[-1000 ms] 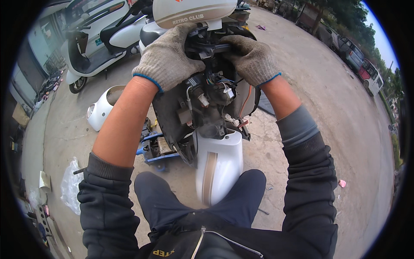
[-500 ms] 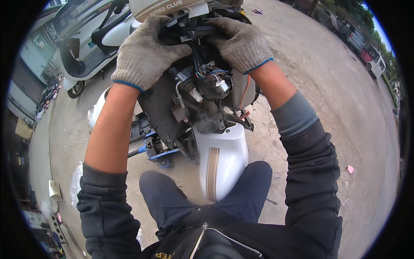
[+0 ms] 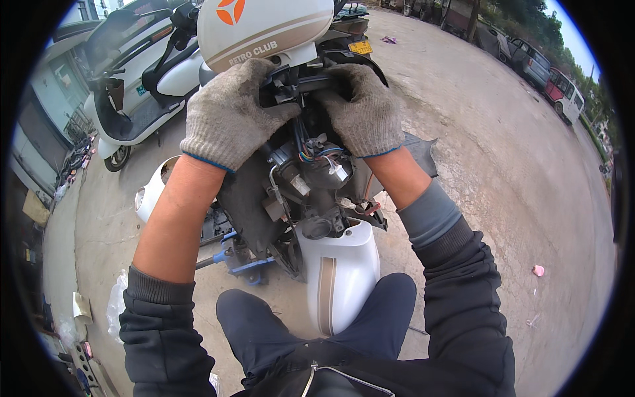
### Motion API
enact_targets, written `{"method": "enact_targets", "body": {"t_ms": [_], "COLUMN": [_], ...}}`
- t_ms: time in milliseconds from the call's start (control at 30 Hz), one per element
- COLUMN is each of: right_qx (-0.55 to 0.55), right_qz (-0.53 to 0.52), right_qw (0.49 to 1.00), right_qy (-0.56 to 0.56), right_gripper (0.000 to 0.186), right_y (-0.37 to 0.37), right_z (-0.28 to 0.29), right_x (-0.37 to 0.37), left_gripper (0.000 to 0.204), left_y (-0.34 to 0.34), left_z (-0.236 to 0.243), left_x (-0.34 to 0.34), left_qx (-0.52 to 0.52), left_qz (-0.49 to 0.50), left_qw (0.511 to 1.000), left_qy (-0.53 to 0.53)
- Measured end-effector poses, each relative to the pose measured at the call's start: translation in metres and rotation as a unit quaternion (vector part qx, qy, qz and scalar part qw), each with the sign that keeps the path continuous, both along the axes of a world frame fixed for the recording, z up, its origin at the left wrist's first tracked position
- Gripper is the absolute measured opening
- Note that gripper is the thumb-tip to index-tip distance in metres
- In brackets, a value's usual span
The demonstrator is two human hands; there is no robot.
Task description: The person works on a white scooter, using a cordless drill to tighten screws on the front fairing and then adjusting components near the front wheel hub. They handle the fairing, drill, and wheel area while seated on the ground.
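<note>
Both hands wear grey knitted gloves with blue cuffs. At the front of a partly stripped scooter, my left hand [image 3: 231, 116] grips the left side of a black plastic part [image 3: 311, 85], thumb pointing inward. My right hand [image 3: 367, 112] closes round its right side. The fingertips of both are hidden behind it. Below them hangs a bundle of coloured wires [image 3: 304, 139] with a white connector [image 3: 338, 171]. A black cylindrical ignition lock [image 3: 283, 157] sits beside the wires. Lower down, a white front fender [image 3: 350, 278] with a tan stripe stands between my knees.
A white and tan body panel [image 3: 271, 33] rises just beyond my hands. To the left stand another white scooter [image 3: 129, 126], a loose white shell [image 3: 155, 192] and a blue metal stand [image 3: 238, 261]. Vehicles such as a red and white van [image 3: 563, 91] are parked far right.
The view has tilted up, so the scooter and both hands appear lower and more of the white panel shows. My hands keep their hold, the right one slightly further inward.
</note>
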State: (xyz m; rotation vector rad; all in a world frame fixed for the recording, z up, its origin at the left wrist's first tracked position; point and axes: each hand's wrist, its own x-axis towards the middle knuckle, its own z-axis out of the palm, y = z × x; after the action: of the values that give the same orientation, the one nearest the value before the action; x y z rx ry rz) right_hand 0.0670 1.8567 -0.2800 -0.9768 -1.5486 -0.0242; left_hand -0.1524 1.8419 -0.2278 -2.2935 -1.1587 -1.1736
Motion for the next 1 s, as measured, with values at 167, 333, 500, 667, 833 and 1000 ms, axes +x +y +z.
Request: {"method": "enact_targets", "body": {"t_ms": [167,333,500,667,833,1000], "right_qx": [0.012,0.032,0.057,0.209,0.075,0.1], "right_qz": [-0.03,-0.066,-0.128,-0.141,-0.015,-0.012], "right_qw": [0.999,0.995,0.969,0.963,0.976,0.969], "right_qy": [-0.031,-0.066,-0.202,-0.091,-0.203,-0.224], "right_gripper": [0.033,0.038,0.051,0.082,0.081,0.054], "right_y": [-0.001,-0.004,-0.004,0.004,0.022,0.039], "right_z": [0.006,0.015,0.031,0.033,0.038,0.041], "right_x": [-0.001,-0.001,0.013,0.025,0.033,0.035], "left_gripper": [0.051,0.038,0.035,0.037,0.038,0.038], "left_y": [0.004,0.004,0.007,0.008,0.005,0.007], "left_z": [-0.005,-0.007,-0.009,-0.011,-0.01,-0.011], "left_x": [-0.003,-0.003,-0.004,-0.003,0.0,-0.001], "left_qx": [0.062,0.097,0.1,0.103,0.1,0.098], "left_qz": [-0.01,0.028,0.051,0.051,0.048,0.056], "left_qw": [0.998,0.995,0.993,0.993,0.994,0.993], "left_qy": [-0.004,0.023,0.035,0.021,0.006,0.013]}}
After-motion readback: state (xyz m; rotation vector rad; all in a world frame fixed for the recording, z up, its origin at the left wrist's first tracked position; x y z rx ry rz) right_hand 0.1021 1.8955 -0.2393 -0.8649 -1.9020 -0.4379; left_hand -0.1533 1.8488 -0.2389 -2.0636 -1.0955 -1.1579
